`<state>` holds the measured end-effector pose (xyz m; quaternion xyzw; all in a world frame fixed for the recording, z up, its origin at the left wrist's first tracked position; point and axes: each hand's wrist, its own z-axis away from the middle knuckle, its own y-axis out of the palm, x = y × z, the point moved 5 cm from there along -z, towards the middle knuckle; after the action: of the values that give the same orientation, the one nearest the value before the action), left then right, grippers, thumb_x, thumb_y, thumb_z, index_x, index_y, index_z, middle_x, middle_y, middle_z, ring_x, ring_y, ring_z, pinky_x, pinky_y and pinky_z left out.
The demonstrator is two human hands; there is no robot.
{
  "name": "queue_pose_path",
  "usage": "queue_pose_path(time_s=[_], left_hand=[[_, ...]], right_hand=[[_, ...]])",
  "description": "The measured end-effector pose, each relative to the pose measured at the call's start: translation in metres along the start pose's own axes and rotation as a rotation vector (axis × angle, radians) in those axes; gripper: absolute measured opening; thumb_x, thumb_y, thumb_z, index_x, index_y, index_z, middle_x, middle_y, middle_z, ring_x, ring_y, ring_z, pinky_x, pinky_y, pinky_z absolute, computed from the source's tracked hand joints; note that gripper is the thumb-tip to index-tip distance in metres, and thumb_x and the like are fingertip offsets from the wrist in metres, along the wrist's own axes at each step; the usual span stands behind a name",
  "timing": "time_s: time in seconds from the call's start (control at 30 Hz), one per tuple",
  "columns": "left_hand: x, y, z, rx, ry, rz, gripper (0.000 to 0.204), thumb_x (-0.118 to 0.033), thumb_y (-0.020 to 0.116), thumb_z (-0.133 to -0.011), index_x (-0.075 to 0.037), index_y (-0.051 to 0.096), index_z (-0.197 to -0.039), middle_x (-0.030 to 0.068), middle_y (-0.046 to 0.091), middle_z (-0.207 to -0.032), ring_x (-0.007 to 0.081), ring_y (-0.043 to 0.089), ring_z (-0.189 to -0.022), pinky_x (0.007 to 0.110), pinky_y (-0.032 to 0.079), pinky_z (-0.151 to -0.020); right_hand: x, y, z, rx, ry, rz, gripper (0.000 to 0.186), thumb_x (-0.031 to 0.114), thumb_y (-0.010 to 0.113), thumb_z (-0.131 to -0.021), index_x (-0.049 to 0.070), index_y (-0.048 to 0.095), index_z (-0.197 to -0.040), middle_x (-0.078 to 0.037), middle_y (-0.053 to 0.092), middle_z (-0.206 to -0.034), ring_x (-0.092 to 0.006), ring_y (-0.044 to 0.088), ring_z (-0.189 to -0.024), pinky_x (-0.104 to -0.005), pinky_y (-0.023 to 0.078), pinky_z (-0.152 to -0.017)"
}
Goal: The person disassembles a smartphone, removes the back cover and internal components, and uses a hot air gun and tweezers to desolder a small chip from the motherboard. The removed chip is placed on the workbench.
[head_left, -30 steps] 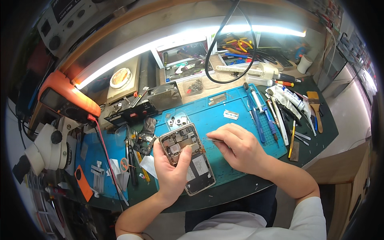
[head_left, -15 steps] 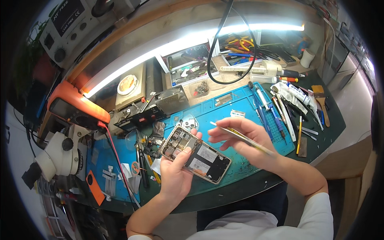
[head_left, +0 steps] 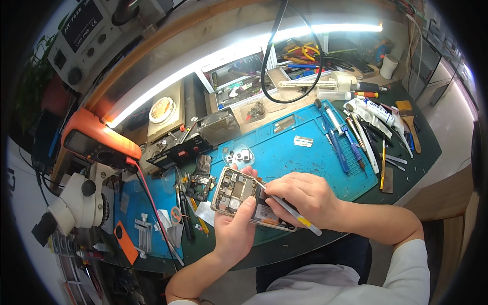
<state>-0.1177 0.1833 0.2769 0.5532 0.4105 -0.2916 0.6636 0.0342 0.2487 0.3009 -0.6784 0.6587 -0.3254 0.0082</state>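
An opened smartphone (head_left: pixel 238 186), its circuit board and black battery exposed, lies tilted in my left hand (head_left: pixel 236 235). My left thumb presses on its near edge, with the fingers underneath. My right hand (head_left: pixel 311 195) is closed round a slim light-grey tool with a yellow band (head_left: pixel 294 210). The tool's thin tip touches or hovers over the phone near the seam between board and battery; I cannot tell which. My right fingers cover part of the battery. Beyond the phone sits a small clear tray of parts (head_left: pixel 239 155).
A blue work mat (head_left: pixel 284 152) covers the bench. Pens, tweezers, a brush (head_left: pixel 408 122) and a white tube (head_left: pixel 378 114) lie at the right. An orange multimeter (head_left: pixel 99 137) and a microscope (head_left: pixel 76 201) stand left. A black cable loop (head_left: pixel 264 76) hangs ahead.
My right hand has come down and left onto the phone, bringing the tool's tip to it. The phone has shifted slightly right in my left hand.
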Motion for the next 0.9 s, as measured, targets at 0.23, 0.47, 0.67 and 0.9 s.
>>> queue_pose_path(time_s=[0.23, 0.47, 0.67, 0.9], left_hand=[[0.000, 0.001, 0.001, -0.003, 0.000, -0.014, 0.074, 0.003, 0.055, -0.099, -0.006, 0.022, -0.164, 0.0145, 0.043, -0.160, 0.0276, 0.042, -0.149, 0.046, 0.035, -0.124], [0.002, 0.002, 0.001, 0.007, 0.027, -0.059, 0.074, 0.004, 0.054, -0.099, -0.006, 0.021, -0.165, 0.0144, 0.044, -0.160, 0.0272, 0.042, -0.149, 0.046, 0.035, -0.124], [0.002, 0.004, 0.002, 0.036, 0.055, -0.089, 0.075, 0.004, 0.053, -0.099, -0.007, 0.019, -0.165, 0.0146, 0.043, -0.160, 0.0273, 0.041, -0.149, 0.046, 0.033, -0.124], [0.004, 0.004, 0.006, 0.067, 0.082, -0.129, 0.076, 0.003, 0.053, -0.100, -0.006, 0.017, -0.166, 0.0152, 0.042, -0.161, 0.0273, 0.042, -0.149, 0.046, 0.033, -0.124]], right_hand=[[0.001, -0.003, -0.001, 0.004, -0.004, -0.003, 0.020, 0.006, 0.079, -0.084, 0.004, 0.069, -0.101, -0.009, 0.073, -0.086, -0.0236, 0.073, -0.072, -0.0345, 0.059, -0.065], [0.003, -0.002, -0.002, 0.010, -0.071, 0.083, 0.023, 0.007, 0.079, -0.085, 0.003, 0.068, -0.105, -0.008, 0.073, -0.088, -0.0223, 0.073, -0.075, -0.0335, 0.058, -0.066], [0.006, 0.000, 0.002, 0.055, -0.127, 0.149, 0.033, 0.015, 0.079, -0.083, 0.000, 0.068, -0.109, -0.011, 0.072, -0.100, -0.0240, 0.074, -0.084, -0.0343, 0.060, -0.071], [0.013, -0.001, 0.004, 0.081, -0.204, 0.248, 0.044, 0.025, 0.077, -0.079, -0.003, 0.067, -0.112, -0.013, 0.070, -0.106, -0.0258, 0.073, -0.085, -0.0351, 0.061, -0.076]])
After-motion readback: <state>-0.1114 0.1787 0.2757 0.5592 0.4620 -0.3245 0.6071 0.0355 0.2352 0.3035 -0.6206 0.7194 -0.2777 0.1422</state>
